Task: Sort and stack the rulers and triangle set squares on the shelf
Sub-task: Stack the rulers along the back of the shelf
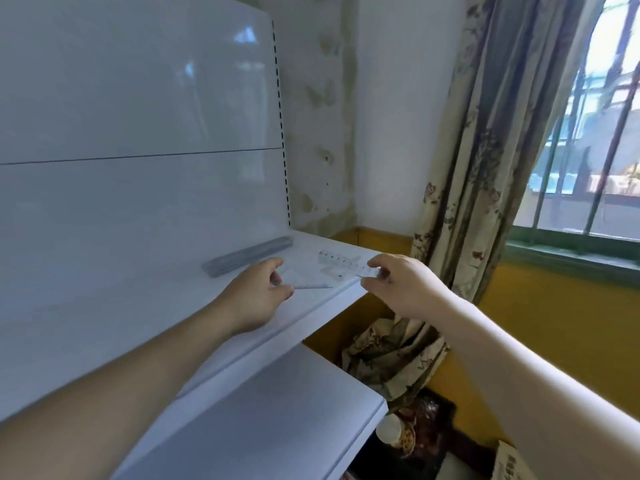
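Though one ruler stack (247,256) is laid, loose pieces (311,281) are left — a ruler (346,262) is pinched by the right hand (398,289); the left hand (252,299) cannot be judged.

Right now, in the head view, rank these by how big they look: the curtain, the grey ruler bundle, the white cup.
1. curtain, by far the largest.
2. grey ruler bundle.
3. white cup, which sits farther from the camera, so its true size is unsure.

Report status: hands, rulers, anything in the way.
Right hand pinches end of clear ruler at shelf edge. Left hand at corner of clear set square, grip unclear. Grey stack behind, apart; nothing blocks.
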A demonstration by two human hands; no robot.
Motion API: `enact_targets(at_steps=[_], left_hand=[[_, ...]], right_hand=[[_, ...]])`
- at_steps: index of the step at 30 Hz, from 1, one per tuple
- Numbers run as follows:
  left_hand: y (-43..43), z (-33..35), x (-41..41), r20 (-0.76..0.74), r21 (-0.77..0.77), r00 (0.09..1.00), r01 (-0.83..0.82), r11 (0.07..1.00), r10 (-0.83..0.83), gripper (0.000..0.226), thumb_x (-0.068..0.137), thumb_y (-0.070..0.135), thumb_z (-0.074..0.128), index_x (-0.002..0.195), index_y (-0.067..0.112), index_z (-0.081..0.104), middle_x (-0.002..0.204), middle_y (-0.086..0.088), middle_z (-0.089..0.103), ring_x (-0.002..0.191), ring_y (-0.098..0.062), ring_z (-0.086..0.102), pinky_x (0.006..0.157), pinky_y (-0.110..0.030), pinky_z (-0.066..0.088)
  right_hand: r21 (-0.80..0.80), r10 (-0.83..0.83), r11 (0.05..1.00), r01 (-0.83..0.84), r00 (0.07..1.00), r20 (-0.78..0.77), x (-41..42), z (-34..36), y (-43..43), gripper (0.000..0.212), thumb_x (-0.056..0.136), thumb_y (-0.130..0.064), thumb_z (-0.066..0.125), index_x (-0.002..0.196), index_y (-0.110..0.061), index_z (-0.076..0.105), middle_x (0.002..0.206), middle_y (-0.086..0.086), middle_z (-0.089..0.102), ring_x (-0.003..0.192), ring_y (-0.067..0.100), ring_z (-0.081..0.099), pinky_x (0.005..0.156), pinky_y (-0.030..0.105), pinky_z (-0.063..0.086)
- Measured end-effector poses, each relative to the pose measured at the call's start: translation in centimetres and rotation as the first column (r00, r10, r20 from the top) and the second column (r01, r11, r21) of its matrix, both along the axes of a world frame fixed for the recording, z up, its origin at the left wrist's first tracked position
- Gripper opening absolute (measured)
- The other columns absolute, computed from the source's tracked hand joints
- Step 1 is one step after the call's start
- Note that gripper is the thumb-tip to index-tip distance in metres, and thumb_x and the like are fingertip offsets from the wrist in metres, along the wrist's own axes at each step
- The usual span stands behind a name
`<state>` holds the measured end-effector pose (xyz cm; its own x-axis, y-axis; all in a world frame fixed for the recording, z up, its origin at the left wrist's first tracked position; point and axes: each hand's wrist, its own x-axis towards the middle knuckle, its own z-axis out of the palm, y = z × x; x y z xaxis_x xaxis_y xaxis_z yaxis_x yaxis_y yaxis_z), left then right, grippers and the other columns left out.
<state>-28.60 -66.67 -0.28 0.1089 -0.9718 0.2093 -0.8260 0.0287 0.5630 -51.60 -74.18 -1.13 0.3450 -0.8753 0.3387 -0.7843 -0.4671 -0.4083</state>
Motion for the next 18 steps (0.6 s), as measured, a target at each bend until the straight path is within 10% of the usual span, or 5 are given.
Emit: enact_targets(at_steps=[18], left_hand=[[-7.3,-1.3,5.6,0.019,0.11,0.934,-0.355,0.928,0.356,0.032,0.094,0.017,0.051,0.109,0.044,0.041,0.084,0.02,0.05,0.076,0.001,0.052,0.066,-0.002,0.036]], right_hand=[[0.079,0.579,0.806,-0.587,0.752,-0.316,17.2,1.9,-20.5,0.046,0.094,-0.047,0.049,0.132,-0.023,0.048,0.126,0.001,0.052,0.11,0.018,0.05,0.091,0.028,0.039]])
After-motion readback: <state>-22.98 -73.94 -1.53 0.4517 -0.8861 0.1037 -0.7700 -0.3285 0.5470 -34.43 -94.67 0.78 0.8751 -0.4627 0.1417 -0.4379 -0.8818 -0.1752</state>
